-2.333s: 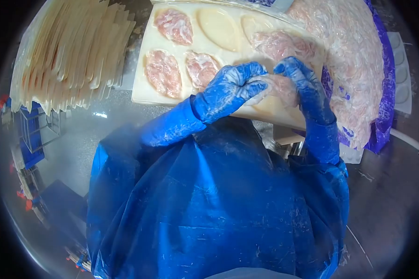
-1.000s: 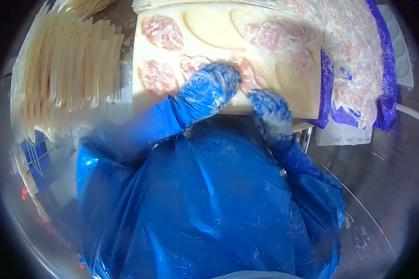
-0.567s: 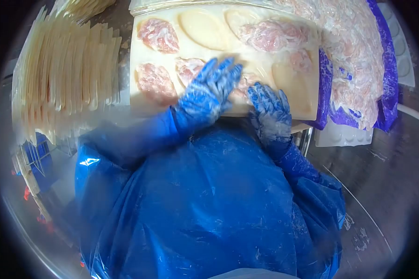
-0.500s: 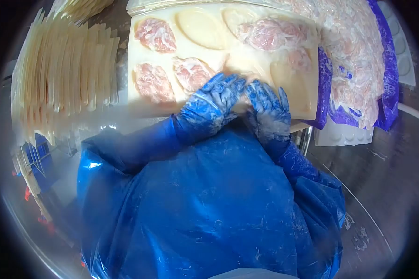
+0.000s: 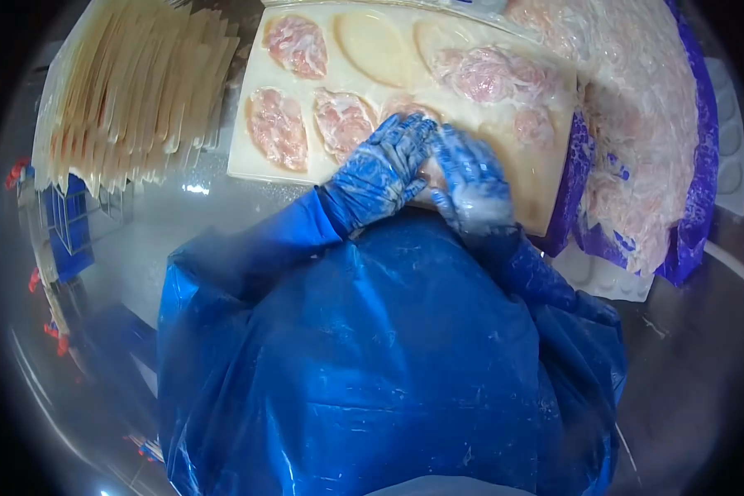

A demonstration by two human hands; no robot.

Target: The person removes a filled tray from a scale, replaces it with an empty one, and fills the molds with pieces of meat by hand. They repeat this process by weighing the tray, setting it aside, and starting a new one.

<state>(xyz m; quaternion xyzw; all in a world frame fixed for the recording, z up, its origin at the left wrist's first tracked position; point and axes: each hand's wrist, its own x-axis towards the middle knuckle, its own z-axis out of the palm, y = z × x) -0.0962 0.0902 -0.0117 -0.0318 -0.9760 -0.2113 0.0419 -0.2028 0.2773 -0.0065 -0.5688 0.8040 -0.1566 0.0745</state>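
My left hand (image 5: 382, 169), in a blue glove, lies flat with its fingers stretched over a piece of raw meat (image 5: 409, 108) in the front middle of a white moulded tray (image 5: 273, 171). Beside it, slightly blurred, my right hand (image 5: 474, 180) rests with fingers extended on the same piece, whose middle is mostly hidden. To the left sit meat pieces in oval hollows, among them a front-left piece (image 5: 278, 130) and a back-left piece (image 5: 297, 46). A larger heap of meat (image 5: 494, 74) lies toward the back right of the tray, near a small piece (image 5: 534, 126).
A big pile of raw meat (image 5: 636, 157) in purple lining (image 5: 688, 256) borders the tray on the right. On the left stands a row of thin cream-coloured sheets (image 5: 136, 91). White trays with hollows (image 5: 612, 277) show beneath the pile. A blue object (image 5: 68, 223) is at the far left.
The tray sits higher and tilted in view as the camera has shifted. Both hands stay over the same spot; the right has turned inward, its fingers closer to the left hand.
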